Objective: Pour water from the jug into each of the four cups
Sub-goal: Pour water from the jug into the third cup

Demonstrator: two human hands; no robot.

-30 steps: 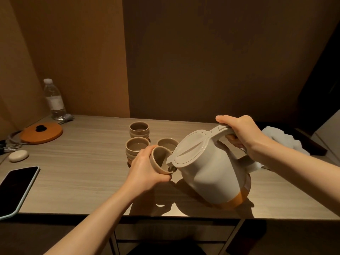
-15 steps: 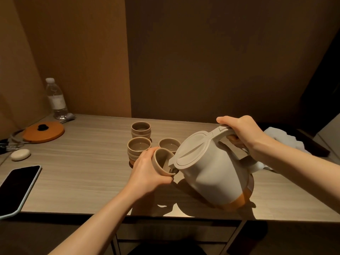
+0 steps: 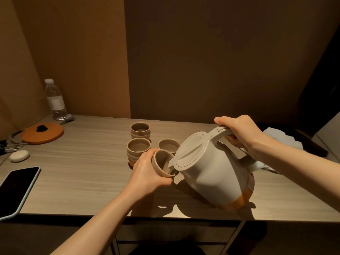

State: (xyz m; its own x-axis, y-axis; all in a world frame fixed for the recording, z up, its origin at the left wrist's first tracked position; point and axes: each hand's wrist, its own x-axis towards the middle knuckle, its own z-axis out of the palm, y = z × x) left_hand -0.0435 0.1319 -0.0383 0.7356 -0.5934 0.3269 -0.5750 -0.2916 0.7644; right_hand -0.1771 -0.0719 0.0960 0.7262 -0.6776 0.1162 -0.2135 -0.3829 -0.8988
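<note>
Wooden table [image 3: 82, 173], jug [image 3: 211, 172] tilted spout-left, touching tilted cup [image 3: 161, 165]

The left hand [image 3: 147, 173] gripped the tilted cup [image 3: 161, 165], while the right hand [image 3: 239, 131] held the jug [image 3: 211, 172] handle.

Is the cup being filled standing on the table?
No, the left hand holds the cup tilted above the table, against the jug spout.
</note>
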